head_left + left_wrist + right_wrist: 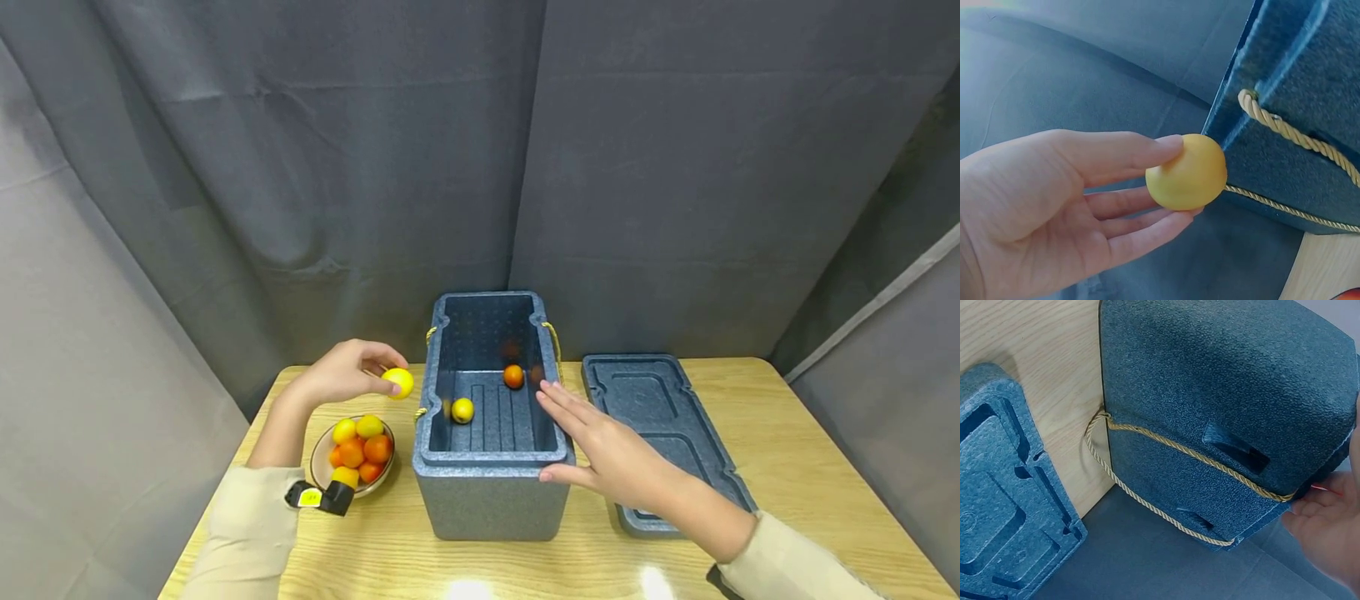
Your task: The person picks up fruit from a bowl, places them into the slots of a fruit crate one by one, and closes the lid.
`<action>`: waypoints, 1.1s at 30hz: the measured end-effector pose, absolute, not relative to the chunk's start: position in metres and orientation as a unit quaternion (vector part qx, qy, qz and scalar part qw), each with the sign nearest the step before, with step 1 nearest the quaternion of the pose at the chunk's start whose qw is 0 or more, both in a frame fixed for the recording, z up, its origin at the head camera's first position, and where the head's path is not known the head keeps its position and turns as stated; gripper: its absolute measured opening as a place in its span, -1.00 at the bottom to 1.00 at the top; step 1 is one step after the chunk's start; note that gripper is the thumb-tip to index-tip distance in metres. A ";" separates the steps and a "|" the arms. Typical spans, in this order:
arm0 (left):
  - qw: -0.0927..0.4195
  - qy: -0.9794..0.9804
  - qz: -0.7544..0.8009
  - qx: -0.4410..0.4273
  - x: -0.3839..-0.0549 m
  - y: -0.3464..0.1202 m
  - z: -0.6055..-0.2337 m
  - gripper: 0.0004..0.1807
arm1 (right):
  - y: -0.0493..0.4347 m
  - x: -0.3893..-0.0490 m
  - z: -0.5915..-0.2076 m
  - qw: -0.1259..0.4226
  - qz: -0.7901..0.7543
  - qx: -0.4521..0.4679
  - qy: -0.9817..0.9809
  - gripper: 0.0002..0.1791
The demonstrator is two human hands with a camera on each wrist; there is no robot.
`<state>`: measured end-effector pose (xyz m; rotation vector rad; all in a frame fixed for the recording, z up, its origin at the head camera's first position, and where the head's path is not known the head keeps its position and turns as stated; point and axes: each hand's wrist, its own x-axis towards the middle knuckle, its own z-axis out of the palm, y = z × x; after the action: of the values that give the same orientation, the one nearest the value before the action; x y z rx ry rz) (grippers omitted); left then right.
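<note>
My left hand [352, 372] pinches a round yellow fruit [1188, 173] between thumb and fingertips, in the air just left of a grey foam box [491, 500]. Below that hand stands a bowl [321, 462] heaped with several yellow and orange fruits [352, 452]. The box has no lid on; on its floor lie one yellow fruit [462, 410] at the near left and one orange fruit [513, 377] further back. With fingers extended, my right hand [600, 442] rests on the box's right rim near the front corner. In the right wrist view, only part of that hand shows, at the right edge.
The box's grey lid [660, 417] lies on the wooden table [795, 467] to the right, partly behind my right forearm. Yellow cord [1179, 447] loops along the box's sides. A grey curtain [360, 167] hangs close behind the table.
</note>
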<state>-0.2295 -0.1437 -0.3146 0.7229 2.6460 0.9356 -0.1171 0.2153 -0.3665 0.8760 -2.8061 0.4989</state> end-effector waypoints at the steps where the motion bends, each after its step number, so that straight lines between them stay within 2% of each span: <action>1: 0.120 0.905 0.322 0.250 -0.230 -0.142 -0.314 -0.69 | 0.215 -0.117 -0.366 0.080 0.167 0.293 -0.938 -0.03; 13: 0.125 0.892 0.344 0.266 -0.232 -0.122 -0.301 -0.67 | 0.216 -0.113 -0.366 0.081 0.176 0.295 -0.936 -0.02; 33: 0.157 0.891 0.272 0.328 -0.264 -0.036 -0.255 -0.67 | 0.226 -0.111 -0.361 0.090 0.165 0.285 -0.940 -0.04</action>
<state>-0.2640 -0.0356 -0.2549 0.9378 2.5498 0.7791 -0.1114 0.2255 -0.3614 0.8463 -2.7952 0.4892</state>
